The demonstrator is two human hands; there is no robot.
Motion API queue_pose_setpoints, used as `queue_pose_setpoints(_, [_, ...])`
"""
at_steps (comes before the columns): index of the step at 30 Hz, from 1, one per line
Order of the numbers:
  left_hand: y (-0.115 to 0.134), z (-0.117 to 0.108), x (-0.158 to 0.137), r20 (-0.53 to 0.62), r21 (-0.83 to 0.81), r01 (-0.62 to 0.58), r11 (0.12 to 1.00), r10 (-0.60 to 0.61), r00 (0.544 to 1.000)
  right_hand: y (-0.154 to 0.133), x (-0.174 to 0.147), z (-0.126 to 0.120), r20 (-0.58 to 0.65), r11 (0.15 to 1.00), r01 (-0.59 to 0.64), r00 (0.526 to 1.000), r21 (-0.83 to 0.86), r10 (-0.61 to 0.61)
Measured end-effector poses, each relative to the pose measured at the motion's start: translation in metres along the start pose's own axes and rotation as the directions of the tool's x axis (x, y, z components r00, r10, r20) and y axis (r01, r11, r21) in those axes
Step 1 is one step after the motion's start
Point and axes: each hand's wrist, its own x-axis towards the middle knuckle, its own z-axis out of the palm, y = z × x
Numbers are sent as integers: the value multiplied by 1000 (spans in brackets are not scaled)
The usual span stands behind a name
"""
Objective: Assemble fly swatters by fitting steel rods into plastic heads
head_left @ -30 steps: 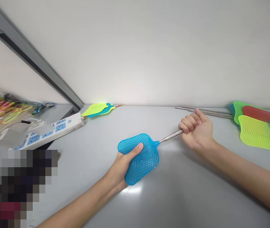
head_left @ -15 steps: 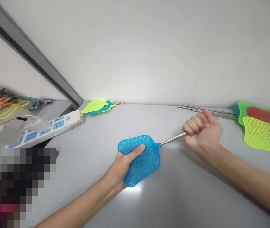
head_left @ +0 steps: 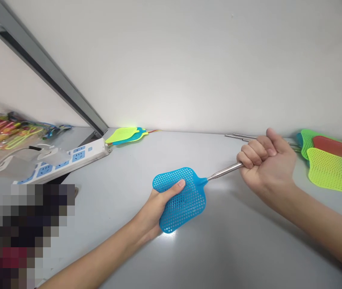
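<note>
A blue fly swatter (head_left: 189, 204) with a perforated head is held above the grey table. My left hand (head_left: 161, 202) grips the head from its left edge, thumb on top and the other fingers hidden beneath. My right hand (head_left: 264, 160) is closed in a fist round the thin metal handle (head_left: 225, 171), a short stretch of which shows between the fist and the blue neck. Behind the right hand lies a pile of swatters with green, red, yellow-green (head_left: 331, 170) and blue heads, their metal rods pointing left.
Yellow-green and blue swatter heads (head_left: 125, 135) lie by the wall at the back left. A white power strip (head_left: 98, 148) with plugs and cables runs along the left, near bagged colourful items (head_left: 14, 132). A grey metal post (head_left: 47, 72) rises there. The lower left corner is pixelated.
My right hand has moved a little to the right, and the visible handle between it and the head looks slightly longer. The left hand keeps its hold on the head.
</note>
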Motion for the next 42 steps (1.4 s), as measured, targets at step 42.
queue_pose_setpoints(42, [61, -23, -6, -117, -192, -655, 731, 646, 754, 37, -45, -8, 368, 690, -294, 674, -661, 640])
